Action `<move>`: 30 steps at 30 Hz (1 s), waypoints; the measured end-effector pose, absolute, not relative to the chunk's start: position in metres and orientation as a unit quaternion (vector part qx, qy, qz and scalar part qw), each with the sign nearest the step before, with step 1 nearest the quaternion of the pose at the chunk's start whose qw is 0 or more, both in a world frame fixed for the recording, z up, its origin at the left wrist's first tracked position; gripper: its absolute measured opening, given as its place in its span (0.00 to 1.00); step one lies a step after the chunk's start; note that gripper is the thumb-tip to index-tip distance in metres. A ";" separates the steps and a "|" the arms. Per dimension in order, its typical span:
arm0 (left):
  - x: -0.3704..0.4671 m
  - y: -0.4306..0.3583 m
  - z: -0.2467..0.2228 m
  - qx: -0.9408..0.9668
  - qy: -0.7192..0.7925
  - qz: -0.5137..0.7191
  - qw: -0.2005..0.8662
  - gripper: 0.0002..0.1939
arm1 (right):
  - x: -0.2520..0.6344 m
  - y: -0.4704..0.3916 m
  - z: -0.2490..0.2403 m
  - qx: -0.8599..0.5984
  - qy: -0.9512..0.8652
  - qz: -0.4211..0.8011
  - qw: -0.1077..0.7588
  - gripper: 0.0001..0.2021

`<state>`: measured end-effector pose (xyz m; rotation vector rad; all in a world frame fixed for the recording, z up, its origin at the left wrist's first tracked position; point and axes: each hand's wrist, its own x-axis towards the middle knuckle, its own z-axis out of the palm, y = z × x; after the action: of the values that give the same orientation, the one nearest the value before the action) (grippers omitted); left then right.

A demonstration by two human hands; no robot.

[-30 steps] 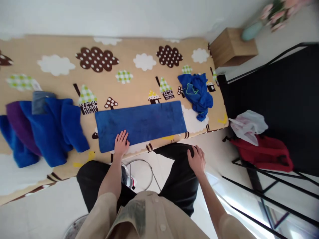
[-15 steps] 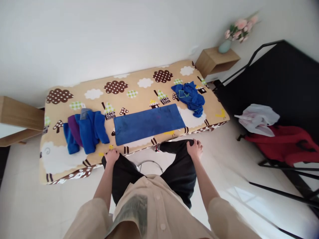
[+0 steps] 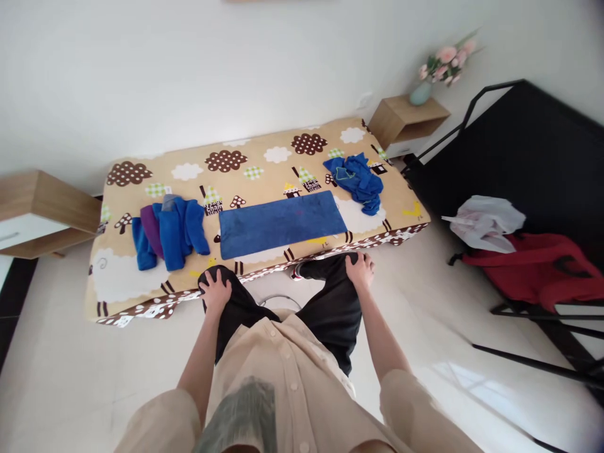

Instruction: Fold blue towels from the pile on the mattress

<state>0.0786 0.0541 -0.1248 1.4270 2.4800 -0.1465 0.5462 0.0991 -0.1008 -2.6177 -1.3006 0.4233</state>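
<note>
Left hand [image 3: 216,292] fingers spread on knee; right hand [image 3: 359,270] likewise.

There is only one view, from a camera on the person's head. It looks forward and steeply down, so the person's own shirt and knees fill the bottom, with the left hand [image 3: 216,291] and the right hand [image 3: 359,270] resting on the knees. The bed [image 3: 264,170] lies across the middle, not very near, and the wall stands behind it. The lens is wide: a shelf [image 3: 406,116] shows at the right and a black frame [image 3: 476,100] beside it.
</note>
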 end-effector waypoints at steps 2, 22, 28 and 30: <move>0.081 0.055 -0.127 0.499 0.856 -0.048 0.125 0.34 | 0.545 0.097 -0.100 -0.881 -0.443 0.140 0.092 0.29; 0.075 0.067 -0.145 0.494 0.860 -0.045 0.122 0.34 | 0.553 0.102 -0.098 -0.892 -0.410 0.165 0.094 0.29; 0.074 0.066 -0.147 0.496 0.859 -0.037 0.121 0.34 | 0.553 0.103 -0.096 -0.892 -0.411 0.164 0.092 0.28; 0.075 0.066 -0.145 0.493 0.861 -0.034 0.122 0.34 | 0.553 0.102 -0.097 -0.891 -0.415 0.162 0.091 0.28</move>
<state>0.0749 0.0663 -0.1453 1.4407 2.5123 -0.0982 0.5532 0.1022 -0.0974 -2.6461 -1.2320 0.4816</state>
